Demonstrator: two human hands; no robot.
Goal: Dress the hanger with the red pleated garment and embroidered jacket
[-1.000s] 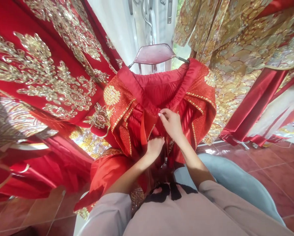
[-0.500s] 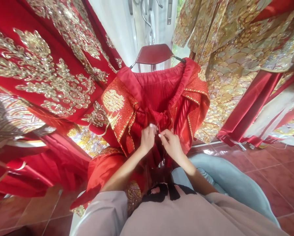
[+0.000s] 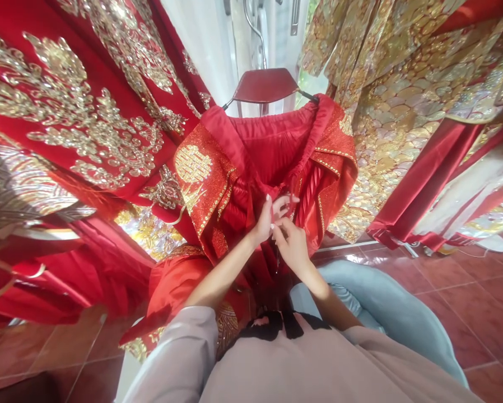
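Observation:
A red skirt-like garment [image 3: 272, 137] with a gathered waistband and gold-trimmed orange-red panels hangs in front of me on a hanger [image 3: 266, 85] with a dark red middle piece. My left hand [image 3: 270, 218] is at its front, thumb raised and fingers stretched to the right, with what looks like a thin red cord across them. Close below and to the right, my right hand [image 3: 292, 243] pinches at the same cord, fingertips almost touching the left palm. The cord's ends are hidden between my hands and the red cloth.
Red gowns [image 3: 104, 129] with silvery-gold beading hang at the left, gold-patterned garments [image 3: 398, 123] at the right. A light blue rounded chair [image 3: 406, 313] stands by my right arm. Orange-red cloth [image 3: 176, 285] lies near my left forearm. The floor [image 3: 474, 319] is red tile.
My left hand has turned and moved right, its closed fingers now stretched out across the cord. My right hand has shifted slightly down, still pinching.

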